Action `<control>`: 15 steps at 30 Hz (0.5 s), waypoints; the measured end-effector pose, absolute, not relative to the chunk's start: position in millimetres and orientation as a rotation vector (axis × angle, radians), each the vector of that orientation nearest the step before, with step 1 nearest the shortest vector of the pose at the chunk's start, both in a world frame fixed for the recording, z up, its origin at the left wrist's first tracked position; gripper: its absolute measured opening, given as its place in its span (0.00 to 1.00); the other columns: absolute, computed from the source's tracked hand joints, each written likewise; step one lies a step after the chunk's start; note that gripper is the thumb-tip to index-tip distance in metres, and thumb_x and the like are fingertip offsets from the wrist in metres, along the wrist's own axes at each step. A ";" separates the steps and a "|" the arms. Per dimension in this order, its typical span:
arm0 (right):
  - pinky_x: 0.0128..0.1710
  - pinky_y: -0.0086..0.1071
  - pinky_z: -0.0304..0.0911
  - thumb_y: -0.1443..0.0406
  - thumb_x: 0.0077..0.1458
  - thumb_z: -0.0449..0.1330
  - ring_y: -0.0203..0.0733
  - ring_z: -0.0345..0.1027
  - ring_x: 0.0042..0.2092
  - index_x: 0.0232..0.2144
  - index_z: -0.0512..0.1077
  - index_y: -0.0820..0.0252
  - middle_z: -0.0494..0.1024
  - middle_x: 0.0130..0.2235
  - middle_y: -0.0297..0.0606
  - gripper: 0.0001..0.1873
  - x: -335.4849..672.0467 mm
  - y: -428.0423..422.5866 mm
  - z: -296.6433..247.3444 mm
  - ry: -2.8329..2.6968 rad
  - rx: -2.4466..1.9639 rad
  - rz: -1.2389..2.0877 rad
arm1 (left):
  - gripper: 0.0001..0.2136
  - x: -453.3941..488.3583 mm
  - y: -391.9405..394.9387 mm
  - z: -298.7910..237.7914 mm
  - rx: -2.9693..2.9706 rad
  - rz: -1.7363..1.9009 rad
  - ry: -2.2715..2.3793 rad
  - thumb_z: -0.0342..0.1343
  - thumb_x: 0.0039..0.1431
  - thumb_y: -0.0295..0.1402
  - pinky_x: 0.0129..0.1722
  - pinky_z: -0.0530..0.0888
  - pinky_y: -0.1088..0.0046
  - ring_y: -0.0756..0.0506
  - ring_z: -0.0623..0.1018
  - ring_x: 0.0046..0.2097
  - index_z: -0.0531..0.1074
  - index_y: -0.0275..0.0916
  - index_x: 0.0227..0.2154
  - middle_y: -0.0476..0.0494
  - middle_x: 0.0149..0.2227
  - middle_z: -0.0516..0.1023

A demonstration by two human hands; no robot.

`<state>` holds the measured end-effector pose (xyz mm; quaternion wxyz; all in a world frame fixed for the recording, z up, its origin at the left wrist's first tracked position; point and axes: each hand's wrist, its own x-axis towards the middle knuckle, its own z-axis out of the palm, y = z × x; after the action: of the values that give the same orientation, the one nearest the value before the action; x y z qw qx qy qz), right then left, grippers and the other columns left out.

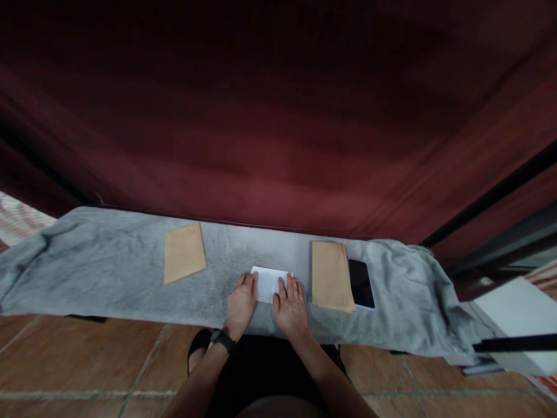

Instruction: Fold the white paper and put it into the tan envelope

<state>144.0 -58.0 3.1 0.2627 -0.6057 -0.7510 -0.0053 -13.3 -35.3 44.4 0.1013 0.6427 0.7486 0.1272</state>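
A small folded white paper (268, 281) lies on a grey cloth (108, 273) that covers a long narrow surface. My left hand (241, 302) rests at the paper's left edge, fingers together and pressed down on it. My right hand (290, 303) lies flat on the paper's right part, fingers stretched out. A black watch is on my left wrist. Neither hand lifts anything.
A brown envelope (184, 252) lies to the left on the cloth. A stack of brown envelopes (331, 275) lies to the right, with a dark phone (361, 283) beside it. A dark red curtain (278, 116) hangs behind. White boards (517, 316) stand at the right, tiled floor below.
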 end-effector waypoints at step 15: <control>0.65 0.49 0.46 0.59 0.65 0.53 0.53 0.51 0.67 0.63 0.62 0.62 0.56 0.68 0.51 0.27 143.1 -56.9 0.2 -2.047 -1.696 -0.015 | 0.18 -9.3 -37.7 49.2 1.923 0.238 2.254 0.38 0.71 0.34 0.36 0.73 0.71 0.45 0.78 0.41 0.68 0.40 0.55 0.37 0.50 0.73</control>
<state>143.1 -56.9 0.2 0.2394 -0.6193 -0.7477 -0.0055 -9.3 -37.7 49.2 0.0846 0.6446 0.7557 0.0797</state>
